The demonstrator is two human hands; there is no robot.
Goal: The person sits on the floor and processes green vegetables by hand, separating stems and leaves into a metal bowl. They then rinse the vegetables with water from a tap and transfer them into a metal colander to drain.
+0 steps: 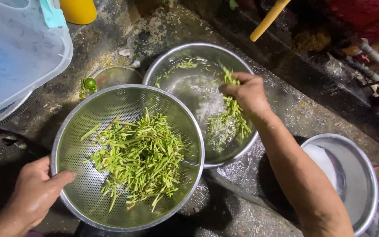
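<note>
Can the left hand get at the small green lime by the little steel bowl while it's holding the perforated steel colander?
Probably not without letting go. The left hand grips the near rim of the perforated steel colander, and the small green lime sits beyond the colander's far rim, so the colander lies between them.

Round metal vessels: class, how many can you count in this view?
4, perhaps more hidden: perforated steel colander front, water-filled steel bowl behind it, small steel bowl at left behind, steel basin at right.
</note>
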